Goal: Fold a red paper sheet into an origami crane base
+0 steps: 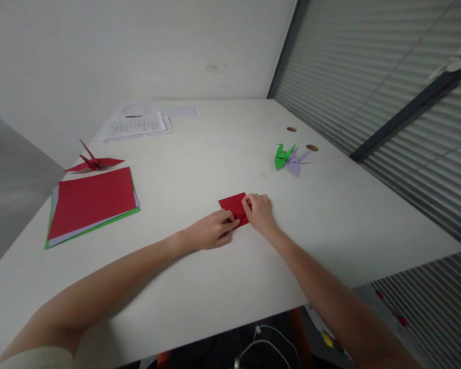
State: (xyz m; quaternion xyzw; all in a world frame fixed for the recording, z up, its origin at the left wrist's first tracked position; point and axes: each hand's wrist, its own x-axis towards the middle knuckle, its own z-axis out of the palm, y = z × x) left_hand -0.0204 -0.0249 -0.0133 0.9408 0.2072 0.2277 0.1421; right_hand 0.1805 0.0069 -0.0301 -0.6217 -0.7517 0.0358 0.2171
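A small folded piece of red paper (233, 203) lies on the white table between my two hands. My left hand (216, 228) rests at its lower left, fingers bent and pressed onto the paper. On the right edge, my right hand (259, 211) has its thumb and fingers pinched together on the paper. The fingers cover the paper's lower and right parts, so the exact fold there is hidden.
Left of my hands lies a stack of red, lilac and green sheets (94, 202). Behind it sits a red paper crane (94, 163). A green crane (282, 156) and a lilac crane (296, 163) stand at the right. Printed papers (138, 125) lie far left; blinds (388, 77) line the right.
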